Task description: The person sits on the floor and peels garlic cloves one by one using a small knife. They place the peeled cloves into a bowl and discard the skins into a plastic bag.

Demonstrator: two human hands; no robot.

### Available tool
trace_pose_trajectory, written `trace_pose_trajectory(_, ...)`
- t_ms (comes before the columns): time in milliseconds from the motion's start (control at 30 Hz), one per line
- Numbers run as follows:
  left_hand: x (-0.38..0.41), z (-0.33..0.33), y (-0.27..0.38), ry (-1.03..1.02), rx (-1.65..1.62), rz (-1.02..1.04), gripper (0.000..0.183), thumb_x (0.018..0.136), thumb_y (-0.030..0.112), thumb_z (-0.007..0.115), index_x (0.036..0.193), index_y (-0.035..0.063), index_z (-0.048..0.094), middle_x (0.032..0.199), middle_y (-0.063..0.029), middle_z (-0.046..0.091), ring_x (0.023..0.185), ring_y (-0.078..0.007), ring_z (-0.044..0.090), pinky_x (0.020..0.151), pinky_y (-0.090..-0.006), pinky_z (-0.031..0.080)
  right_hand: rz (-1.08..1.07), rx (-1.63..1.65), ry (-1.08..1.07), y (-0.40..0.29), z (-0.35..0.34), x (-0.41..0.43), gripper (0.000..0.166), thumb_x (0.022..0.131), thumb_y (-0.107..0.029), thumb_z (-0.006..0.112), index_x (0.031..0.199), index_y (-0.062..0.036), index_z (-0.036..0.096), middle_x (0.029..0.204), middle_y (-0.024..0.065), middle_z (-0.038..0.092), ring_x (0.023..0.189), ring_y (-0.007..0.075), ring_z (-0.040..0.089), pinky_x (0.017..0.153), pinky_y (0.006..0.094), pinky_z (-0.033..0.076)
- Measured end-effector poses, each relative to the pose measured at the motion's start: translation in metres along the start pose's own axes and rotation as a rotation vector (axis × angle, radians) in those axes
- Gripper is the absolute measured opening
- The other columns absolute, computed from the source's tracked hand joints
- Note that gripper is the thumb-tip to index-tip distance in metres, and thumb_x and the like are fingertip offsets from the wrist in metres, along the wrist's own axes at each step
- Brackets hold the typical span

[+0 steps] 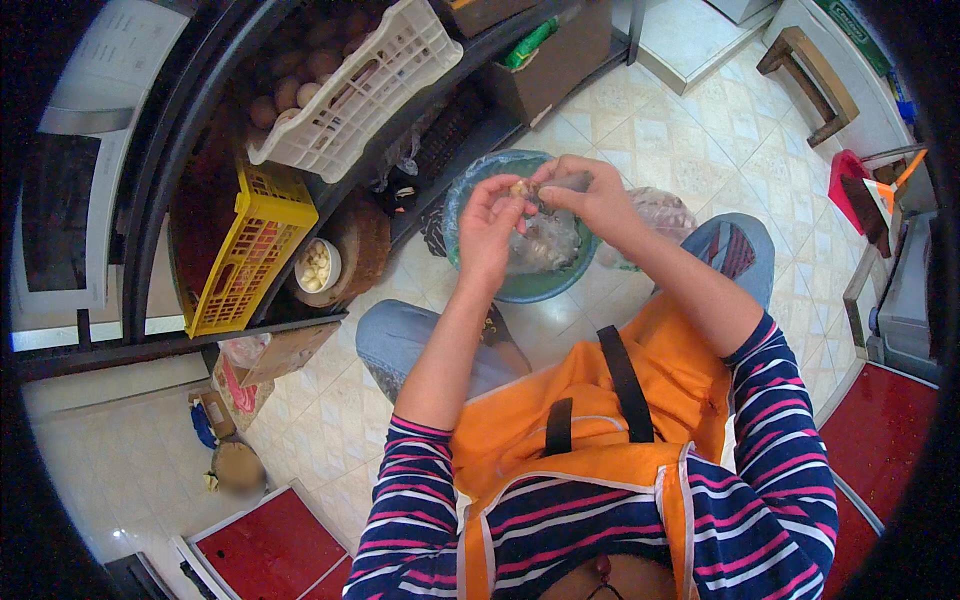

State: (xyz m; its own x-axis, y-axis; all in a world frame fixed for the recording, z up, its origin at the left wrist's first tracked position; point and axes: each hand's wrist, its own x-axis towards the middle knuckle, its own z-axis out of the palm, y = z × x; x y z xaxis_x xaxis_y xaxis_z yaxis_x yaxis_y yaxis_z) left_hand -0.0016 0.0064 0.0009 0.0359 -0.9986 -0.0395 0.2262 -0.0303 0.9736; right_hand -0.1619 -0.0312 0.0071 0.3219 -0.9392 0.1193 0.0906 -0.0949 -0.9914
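Observation:
Above a green plastic basin (555, 287) my two hands are close together. My left hand (486, 217) pinches a small pale garlic clove (520, 189) at its fingertips. My right hand (592, 191) grips a grey, blade-like tool (566, 182), probably a small knife, its tip close to the clove; the fingers hide part of it. A clear plastic bag (547, 244) lies in the basin under my hands, with pale bits, apparently garlic skins, in it. Right of the basin, a plastic bag of garlic bulbs (660, 212) rests on the floor, partly behind my right forearm.
A white bowl of peeled garlic cloves (317, 265) stands on a round wooden block (367, 251) at left. The dark shelf rack holds a yellow crate (255, 255) and a white crate (367, 90) with round produce. A wooden stool (814, 82) and a red dustpan (846, 187) stand at right.

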Motion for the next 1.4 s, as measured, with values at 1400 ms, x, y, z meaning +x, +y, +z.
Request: trace_pose_trajectory(1400, -0.005, 0.003, -0.006, -0.024, 0.179, 0.025, 0.02, 0.086, 0.001, 0.052, 0.105, -0.0001, 0.057, 0.09, -0.0064, 0.061, 0.073, -0.0123, 0.059, 0.065, -0.0232, 0.047, 0.148, 0.198, 0.13, 0.016, 0.0, 0.002, 0.011, 0.069, -0.007, 0.068, 0.068, -0.0026, 0.058, 0.067, 0.0026, 0.06, 0.062, 0.0088, 0.053, 0.057, 0.0239, 0.042)
